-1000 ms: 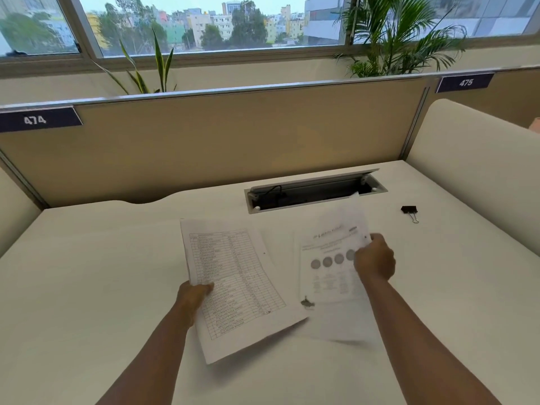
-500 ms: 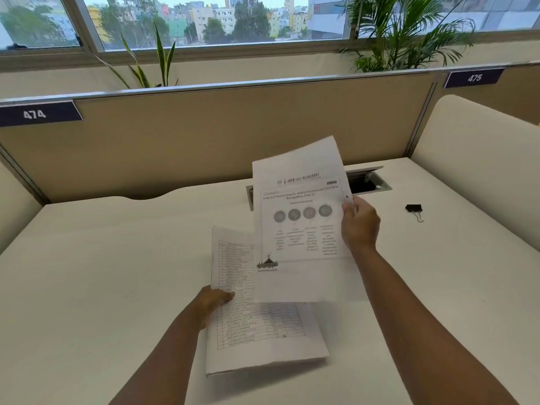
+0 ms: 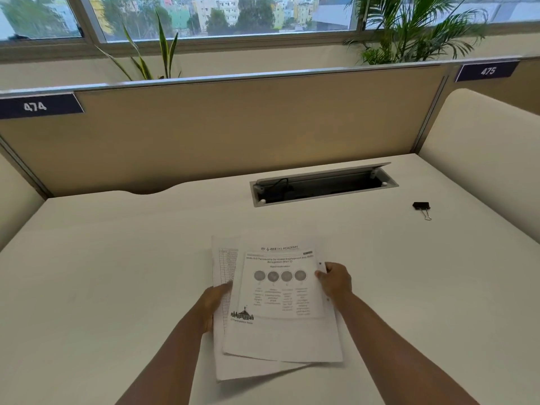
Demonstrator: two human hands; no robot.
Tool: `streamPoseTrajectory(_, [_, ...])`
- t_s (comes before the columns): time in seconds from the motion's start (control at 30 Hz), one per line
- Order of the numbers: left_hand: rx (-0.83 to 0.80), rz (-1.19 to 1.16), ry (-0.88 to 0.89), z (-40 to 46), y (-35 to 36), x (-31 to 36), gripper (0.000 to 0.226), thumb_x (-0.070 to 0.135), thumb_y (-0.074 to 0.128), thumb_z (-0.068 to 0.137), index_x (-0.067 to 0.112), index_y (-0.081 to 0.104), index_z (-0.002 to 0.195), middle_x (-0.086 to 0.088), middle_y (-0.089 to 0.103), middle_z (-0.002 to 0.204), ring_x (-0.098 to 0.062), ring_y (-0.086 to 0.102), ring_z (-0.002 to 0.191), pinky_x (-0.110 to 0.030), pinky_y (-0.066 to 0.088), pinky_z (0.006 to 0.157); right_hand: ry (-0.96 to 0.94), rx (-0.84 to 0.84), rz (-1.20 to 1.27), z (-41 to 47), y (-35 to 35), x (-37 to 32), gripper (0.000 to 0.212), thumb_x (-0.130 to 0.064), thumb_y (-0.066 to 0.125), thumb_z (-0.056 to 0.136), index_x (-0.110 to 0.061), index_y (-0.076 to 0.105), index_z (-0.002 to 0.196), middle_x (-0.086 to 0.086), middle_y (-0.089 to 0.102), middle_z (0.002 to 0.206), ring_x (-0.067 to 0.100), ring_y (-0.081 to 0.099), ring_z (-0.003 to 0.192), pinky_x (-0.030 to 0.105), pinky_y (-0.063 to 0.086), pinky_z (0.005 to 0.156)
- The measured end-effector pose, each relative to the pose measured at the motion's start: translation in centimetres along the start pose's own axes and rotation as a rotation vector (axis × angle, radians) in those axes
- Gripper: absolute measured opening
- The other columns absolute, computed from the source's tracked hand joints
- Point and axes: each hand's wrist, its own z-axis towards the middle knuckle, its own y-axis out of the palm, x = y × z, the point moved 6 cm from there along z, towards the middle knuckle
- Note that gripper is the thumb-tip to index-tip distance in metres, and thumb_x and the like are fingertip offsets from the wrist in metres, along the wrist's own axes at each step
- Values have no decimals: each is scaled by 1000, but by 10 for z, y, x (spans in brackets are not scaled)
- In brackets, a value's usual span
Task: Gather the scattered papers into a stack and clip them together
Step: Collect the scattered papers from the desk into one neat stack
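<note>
Two printed sheets lie overlapped near the middle of the white surface (image 3: 117, 258), toward its near edge. The top sheet (image 3: 280, 302), with a heading and four grey circles, sits skewed over the table-printed sheet (image 3: 223, 267), whose left strip and lower corner show beyond it, so the edges are not squared. The left hand (image 3: 214, 302) holds the left edge of the lower sheet, fingers curled round the paper and partly hidden beneath it. The right hand (image 3: 336, 280) pinches the right edge of the top sheet, thumb on the printed face and fingers closed behind. The binder clip (image 3: 421, 206), black with wire handles, lies alone toward the far right of the surface, well apart from the papers, with bare surface between them. Wide bare room spreads to the left of the papers as far as the left edge. Beyond the papers, near the far edge, a cable tray (image 3: 321, 185) is sunk into the surface with its lid raised and a dark cable inside. A tan partition (image 3: 233, 127) walls the far edge, carrying labels 474 (image 3: 35, 106) and 475 (image 3: 488, 71); a cream side panel (image 3: 482, 156) bounds the right edge. Plants (image 3: 415, 27) stand behind the partition below the window (image 3: 233, 13).
</note>
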Motion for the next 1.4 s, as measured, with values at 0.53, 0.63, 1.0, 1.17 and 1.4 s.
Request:
streamPoseTrajectory(0.53, [-110,-33,359,-22,13,54,19,19,50,93,14,62,107,-5,72,96,-21,68,90,-33,58,78,-63,-391,583,-7,3,-30,28,-15,69,81,-9,65,107,11,70,103,20,70,83,29,59,72])
streamPoseTrajectory(0.63, [-103,-19,424,-30,17,74,16,14,52,91,16,62,103,-5,70,98,-19,68,88,-33,57,79,-235,-261,550,-12,-14,-57,13,-9,66,82,-15,66,93,10,69,96,14,67,76,20,58,62])
streamPoseTrajectory(1.0, [26,-143,689,-69,34,129,20,13,75,71,17,66,89,2,75,78,-15,72,73,-29,59,65,-472,-75,619,-33,-46,-103,26,-11,73,77,-10,63,101,7,70,93,21,70,80,34,60,68])
streamPoseTrajectory(1.17, [26,-185,713,-77,30,138,27,21,74,60,14,66,84,2,75,73,-17,71,69,-32,60,67,-514,-173,594,-39,-53,-110,23,-8,69,79,-8,60,100,4,70,91,12,71,69,26,60,58])
streamPoseTrajectory(1.4, [21,-186,834,-94,39,156,20,20,72,63,14,68,82,6,75,71,-12,70,71,-30,58,70,-535,-133,743,-46,-65,-120,16,-5,70,78,-18,66,86,0,71,83,9,72,65,24,59,56])
